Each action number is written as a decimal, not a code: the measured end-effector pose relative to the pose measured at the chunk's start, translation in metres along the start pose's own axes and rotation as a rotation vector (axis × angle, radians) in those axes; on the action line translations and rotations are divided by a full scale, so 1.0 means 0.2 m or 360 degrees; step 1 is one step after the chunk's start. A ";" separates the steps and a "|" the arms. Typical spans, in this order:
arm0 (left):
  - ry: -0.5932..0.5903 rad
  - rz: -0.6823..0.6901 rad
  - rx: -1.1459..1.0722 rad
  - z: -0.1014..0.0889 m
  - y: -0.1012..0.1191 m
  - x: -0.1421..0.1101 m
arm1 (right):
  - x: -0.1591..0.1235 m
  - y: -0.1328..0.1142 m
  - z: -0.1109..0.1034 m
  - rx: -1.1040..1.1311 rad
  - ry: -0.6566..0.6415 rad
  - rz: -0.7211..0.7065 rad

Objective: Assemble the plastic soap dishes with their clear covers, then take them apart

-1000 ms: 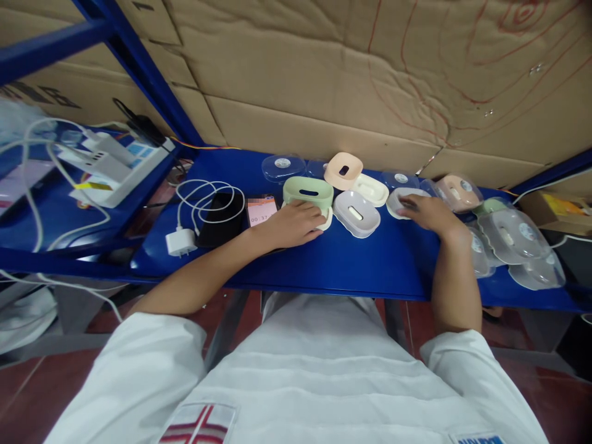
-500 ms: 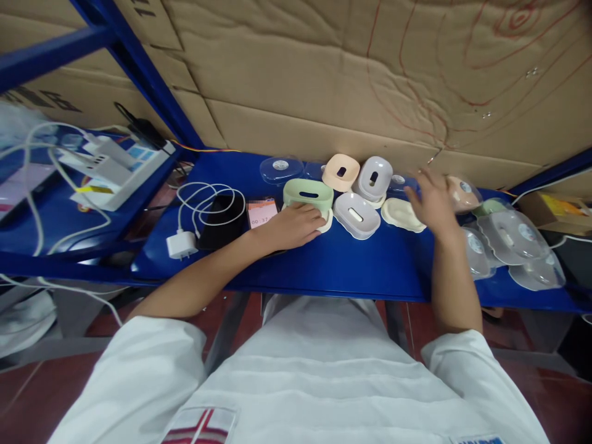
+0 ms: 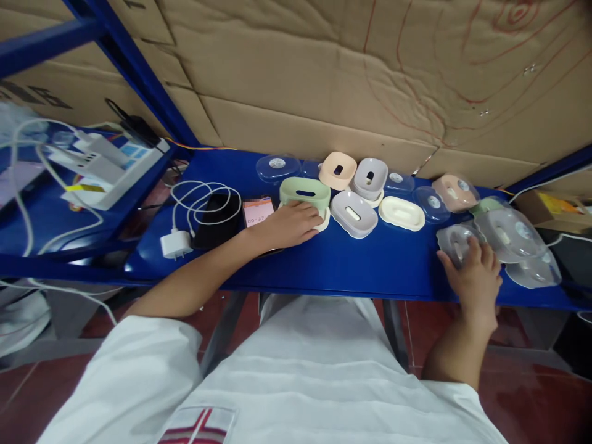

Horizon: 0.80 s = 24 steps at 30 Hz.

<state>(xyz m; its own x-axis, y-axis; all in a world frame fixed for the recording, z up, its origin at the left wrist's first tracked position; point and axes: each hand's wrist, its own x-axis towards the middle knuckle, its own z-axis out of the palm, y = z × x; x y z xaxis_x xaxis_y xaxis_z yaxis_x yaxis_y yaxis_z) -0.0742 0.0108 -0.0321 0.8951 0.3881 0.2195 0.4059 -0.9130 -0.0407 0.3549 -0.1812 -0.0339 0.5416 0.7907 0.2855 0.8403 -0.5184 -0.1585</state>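
My left hand (image 3: 298,223) lies with outstretched fingers against the front of a green soap dish (image 3: 305,188), which sits on a cream tray (image 3: 324,221). My right hand (image 3: 476,274) has its thumb and fingers around a grey soap dish with a clear lid (image 3: 456,237), still on the table. Between the hands are a grey soap dish (image 3: 354,214) and a cream tray (image 3: 401,213). Behind them stand a peach dish (image 3: 338,171) and another grey dish (image 3: 370,176). Clear lids (image 3: 278,168) lie around these.
More lidded soap dishes (image 3: 513,234) cluster at the right, beside a peach one (image 3: 456,193). A phone (image 3: 259,213), a charger with a white cable (image 3: 176,243) and a power strip (image 3: 115,176) are at the left. Cardboard (image 3: 300,80) stands behind the blue table (image 3: 370,265).
My right hand has moved right and toward me, from above the clear lid near the peach dish to the lidded grey soap dish. My left hand stays at the green dish.
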 end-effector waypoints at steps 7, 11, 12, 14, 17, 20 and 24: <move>-0.0009 -0.0004 0.0012 -0.01 0.00 0.00 | 0.03 -0.09 0.03 0.0298 0.0085 -0.0227; -0.0014 -0.0010 0.0018 0.00 0.00 0.00 | 0.07 -0.17 0.03 0.0543 0.0163 -0.0336; -0.0019 -0.0006 0.0022 0.00 0.00 0.00 | 0.10 -0.19 0.03 0.0585 0.0194 -0.0412; -0.0031 -0.0002 0.0040 0.00 0.00 0.00 | 0.18 -0.25 0.04 0.0593 0.0206 -0.0605; -0.0050 0.0006 0.0066 -0.01 0.01 0.00 | 0.35 -0.35 0.07 0.0458 0.0047 -0.0932; -0.0020 0.0009 0.0069 -0.01 0.01 0.00 | 0.47 -0.42 0.07 0.0247 -0.0030 -0.1080; 0.0001 0.0000 0.0076 -0.01 0.01 0.01 | 0.38 -0.41 0.03 -0.0003 0.0080 -0.0780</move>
<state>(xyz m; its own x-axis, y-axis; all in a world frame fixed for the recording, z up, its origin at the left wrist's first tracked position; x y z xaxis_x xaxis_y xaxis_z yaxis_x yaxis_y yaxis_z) -0.0723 0.0090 -0.0302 0.8950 0.3881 0.2199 0.4143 -0.9060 -0.0871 0.3284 -0.0760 -0.0054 0.0807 0.9250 0.3714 0.9959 -0.0899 0.0076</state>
